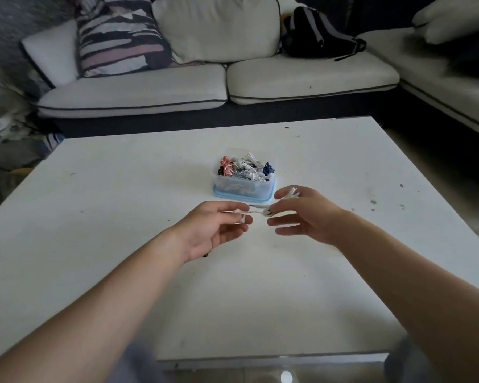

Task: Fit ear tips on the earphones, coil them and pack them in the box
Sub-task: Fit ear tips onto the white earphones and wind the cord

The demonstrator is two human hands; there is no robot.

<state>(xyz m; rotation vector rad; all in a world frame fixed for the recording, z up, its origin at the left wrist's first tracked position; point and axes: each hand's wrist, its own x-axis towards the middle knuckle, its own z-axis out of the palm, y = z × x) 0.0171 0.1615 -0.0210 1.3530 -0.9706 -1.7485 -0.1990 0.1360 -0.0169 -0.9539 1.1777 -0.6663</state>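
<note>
White wired earphones (256, 210) stretch between both hands above the white table (122, 217). My left hand (213, 230) pinches the earbud end, the buds showing at its fingertips. My right hand (302, 214) holds the cable wound in loops around its fingers, with white loops sticking up near the index finger. Just behind the hands stands a clear plastic box (244, 185) on a blue lid, filled with several coiled earphones in white, pink, black and blue.
A small dark thing (206, 255) lies on the table under my left wrist. Beyond the far table edge stands a white sofa (310, 78) with cushions and a black backpack (315, 34). Bags lie on the floor at the left.
</note>
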